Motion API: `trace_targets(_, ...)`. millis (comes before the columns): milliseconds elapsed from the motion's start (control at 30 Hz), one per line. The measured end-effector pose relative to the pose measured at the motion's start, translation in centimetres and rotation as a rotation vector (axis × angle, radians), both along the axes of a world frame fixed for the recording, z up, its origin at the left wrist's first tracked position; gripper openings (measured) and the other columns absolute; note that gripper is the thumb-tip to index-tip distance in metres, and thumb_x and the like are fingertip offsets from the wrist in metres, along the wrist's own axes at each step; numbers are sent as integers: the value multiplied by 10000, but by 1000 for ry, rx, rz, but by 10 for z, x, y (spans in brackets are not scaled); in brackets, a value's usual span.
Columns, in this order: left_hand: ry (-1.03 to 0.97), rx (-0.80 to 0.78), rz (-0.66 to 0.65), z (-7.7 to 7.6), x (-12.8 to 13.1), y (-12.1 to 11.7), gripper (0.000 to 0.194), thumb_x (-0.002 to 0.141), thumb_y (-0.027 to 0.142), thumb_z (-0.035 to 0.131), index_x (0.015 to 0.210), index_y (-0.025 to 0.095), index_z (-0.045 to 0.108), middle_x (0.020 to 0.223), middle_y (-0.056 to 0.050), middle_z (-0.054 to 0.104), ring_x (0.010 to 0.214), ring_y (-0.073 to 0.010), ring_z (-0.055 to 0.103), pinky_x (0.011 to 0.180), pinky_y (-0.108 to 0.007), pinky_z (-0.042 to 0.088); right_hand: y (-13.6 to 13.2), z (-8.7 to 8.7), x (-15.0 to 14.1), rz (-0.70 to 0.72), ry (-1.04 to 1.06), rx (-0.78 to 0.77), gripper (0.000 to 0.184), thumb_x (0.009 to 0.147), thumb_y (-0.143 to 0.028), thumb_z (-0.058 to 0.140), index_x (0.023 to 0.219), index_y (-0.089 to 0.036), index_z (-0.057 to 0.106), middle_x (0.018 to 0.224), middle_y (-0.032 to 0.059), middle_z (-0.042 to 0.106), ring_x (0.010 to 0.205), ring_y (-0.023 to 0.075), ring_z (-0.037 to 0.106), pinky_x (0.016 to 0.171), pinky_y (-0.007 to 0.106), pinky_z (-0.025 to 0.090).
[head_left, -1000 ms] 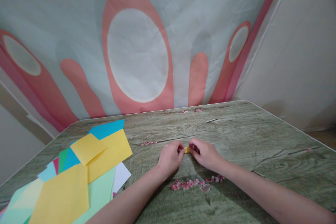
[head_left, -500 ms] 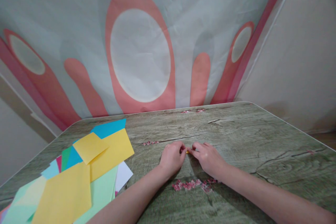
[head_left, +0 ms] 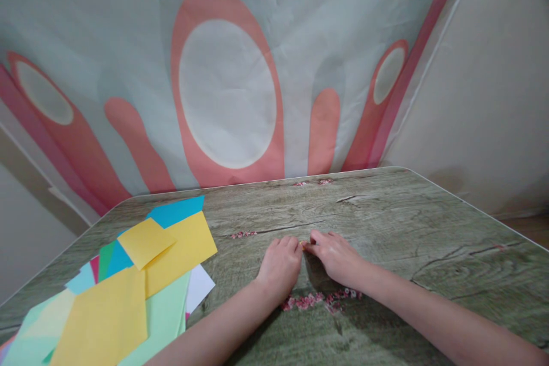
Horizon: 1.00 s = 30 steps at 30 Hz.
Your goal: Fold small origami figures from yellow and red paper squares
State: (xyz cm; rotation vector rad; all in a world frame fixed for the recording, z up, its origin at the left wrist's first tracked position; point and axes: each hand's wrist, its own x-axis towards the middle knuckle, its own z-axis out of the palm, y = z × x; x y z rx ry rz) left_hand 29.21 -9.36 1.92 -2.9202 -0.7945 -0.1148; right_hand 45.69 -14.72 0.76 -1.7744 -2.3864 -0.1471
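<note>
Both hands rest close together on the wood-grain table (head_left: 407, 240). My left hand (head_left: 279, 264) is curled, knuckles up, its fingertips pressed down at the gap between the hands. My right hand (head_left: 333, 257) is curled too, its fingertips pinching at the same spot. Only a sliver of the small yellow folded paper (head_left: 303, 246) shows between the fingertips; the rest is hidden under them.
A loose pile of coloured paper sheets (head_left: 128, 286), yellow, mint, blue and white, covers the table's left part. A printed pink flower pattern (head_left: 319, 299) lies just under my wrists. A large banner with pink ovals (head_left: 227, 91) hangs behind the table.
Both hands have closed in over the small yellow paper and pressed lower onto the table. The piece showed plainly between the fingers a second ago; now it is almost hidden.
</note>
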Motion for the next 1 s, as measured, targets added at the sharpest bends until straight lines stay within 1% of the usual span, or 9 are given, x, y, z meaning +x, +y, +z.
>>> trace_targets(100,20,5,-8,0,2,0,236,838,102,426,1017,146,573,922,-84,579,879,-229,514,732,-346,416,0,-5,3,23,70,13,231,882,-152,437,993,-224,627,868,40,561,716,164,522,650,287,345)
trace_targets(200,24,-1,-17,1,2,0,229,821,100,436,995,142,579,916,-84,572,871,-237,508,728,-361,423,-2,-11,6,0,144,23,273,835,-94,468,1031,-218,612,899,40,565,769,167,525,679,282,362)
trace_targets(267,12,-8,-16,2,1,0,234,807,106,448,998,147,576,913,-83,567,868,-243,506,727,-373,427,-2,-15,7,-19,184,36,231,850,-126,475,1007,-214,619,902,39,566,769,164,526,684,281,370)
trace_targets(367,-18,-25,-13,3,0,1,216,793,134,472,979,155,580,907,-82,565,870,-245,504,744,-379,428,0,-20,8,-29,209,78,185,895,-226,466,971,-222,634,895,36,571,754,159,526,683,279,378)
trace_targets(533,-129,-100,-9,0,-5,5,166,797,196,500,921,170,607,898,-75,564,862,-224,510,765,-349,429,6,-25,12,54,89,161,188,915,-253,456,1002,-235,622,849,23,576,715,155,509,639,274,358)
trace_targets(700,-265,-195,-1,-8,-7,15,180,846,239,478,897,198,646,885,-54,577,845,-186,533,768,-291,431,10,-17,12,138,-25,228,209,927,-230,435,877,-180,632,770,28,558,706,157,498,637,291,337)
trace_targets(833,-252,-190,4,-9,-6,19,198,870,271,470,878,202,656,864,-47,594,815,-177,544,740,-278,431,11,-13,7,144,-112,247,201,909,-164,452,801,-151,620,745,42,555,713,171,503,641,309,332)
trace_targets(933,-227,-178,18,-8,-5,19,203,875,269,464,864,195,654,859,-50,601,798,-175,549,734,-278,432,11,-15,5,141,-111,262,217,907,-132,438,777,-142,611,737,49,555,703,168,505,640,309,334)
trace_targets(1000,-243,-199,22,-8,-5,19,195,873,267,468,897,202,649,874,-48,601,817,-172,554,754,-272,432,12,-17,5,136,-96,272,212,912,-144,435,797,-144,613,743,49,558,706,167,508,644,307,339)
